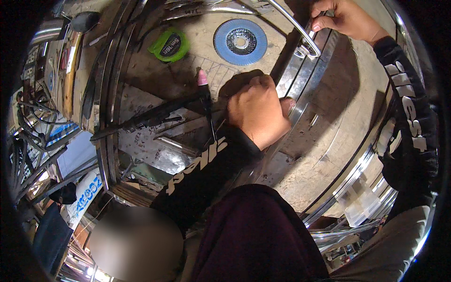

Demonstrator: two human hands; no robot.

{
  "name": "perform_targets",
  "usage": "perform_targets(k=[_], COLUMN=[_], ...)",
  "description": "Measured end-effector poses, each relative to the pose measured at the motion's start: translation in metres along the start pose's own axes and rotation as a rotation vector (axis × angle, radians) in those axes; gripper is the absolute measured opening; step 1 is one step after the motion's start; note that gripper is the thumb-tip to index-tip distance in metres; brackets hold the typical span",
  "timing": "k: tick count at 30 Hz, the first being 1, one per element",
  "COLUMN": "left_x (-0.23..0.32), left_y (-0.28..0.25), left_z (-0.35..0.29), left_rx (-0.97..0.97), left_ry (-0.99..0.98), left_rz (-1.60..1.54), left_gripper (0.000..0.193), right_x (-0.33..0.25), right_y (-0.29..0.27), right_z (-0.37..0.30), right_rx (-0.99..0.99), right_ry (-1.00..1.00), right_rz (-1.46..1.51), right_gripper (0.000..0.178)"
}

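A shiny metal bar (300, 80), long and grooved, runs diagonally across the bench. My left hand (260, 112) is closed on its near part, with the thumb on the top face and the other fingers curled mostly out of sight. At the far end, my right hand (346, 19) grips the bar's edge between thumb and fingers. Between the two hands, a thin bent metal rod (292, 22) reaches the bar, its looped end resting on the top. Just left of my left hand lies a welding torch (205, 96) with a pink nozzle, pointing away from me.
A blue flap disc (221, 41) and a green tape measure (173, 45) lie on the far bench. Marked metal plates (141, 136) sit left of my forearm, beside an upright metal frame (109, 94). Cables (35, 113) crowd the far left; metal lengths (352, 174) lie at right.
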State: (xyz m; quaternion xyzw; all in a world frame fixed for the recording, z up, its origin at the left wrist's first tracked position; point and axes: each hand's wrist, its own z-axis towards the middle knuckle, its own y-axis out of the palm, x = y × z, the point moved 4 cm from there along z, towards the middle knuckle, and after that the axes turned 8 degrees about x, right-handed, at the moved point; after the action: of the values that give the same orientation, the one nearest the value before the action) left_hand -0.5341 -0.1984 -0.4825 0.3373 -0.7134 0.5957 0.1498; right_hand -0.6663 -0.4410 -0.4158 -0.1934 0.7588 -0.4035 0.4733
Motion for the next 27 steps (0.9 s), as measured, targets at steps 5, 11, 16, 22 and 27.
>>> perform_targets(k=[5,11,16,22,27], left_x=[0.002,0.001,0.002,0.0,0.004], left_y=[-0.004,-0.002,-0.003,-0.004,-0.005], left_z=[0.001,0.0,0.001,0.001,0.001], left_rx=[-0.02,0.06,0.073,0.065,0.034], left_ry=[-0.01,0.065,0.027,0.048,0.012], left_rz=[0.069,0.075,0.099,0.1,0.06], left_gripper=[0.047,0.044,0.044,0.047,0.041], right_x=[-0.002,0.032,0.025,0.015,0.014], right_y=[0.001,0.027,0.052,0.082,0.097], right_z=[-0.011,-0.043,-0.07,-0.089,-0.1], right_rx=[0.21,0.536,0.682,0.886,0.962], right_ry=[-0.192,-0.309,-0.178,0.076,0.21], right_rz=[-0.081,-0.06,-0.178,-0.149,-0.094], right_gripper=[0.021,0.03,0.027,0.035,0.041])
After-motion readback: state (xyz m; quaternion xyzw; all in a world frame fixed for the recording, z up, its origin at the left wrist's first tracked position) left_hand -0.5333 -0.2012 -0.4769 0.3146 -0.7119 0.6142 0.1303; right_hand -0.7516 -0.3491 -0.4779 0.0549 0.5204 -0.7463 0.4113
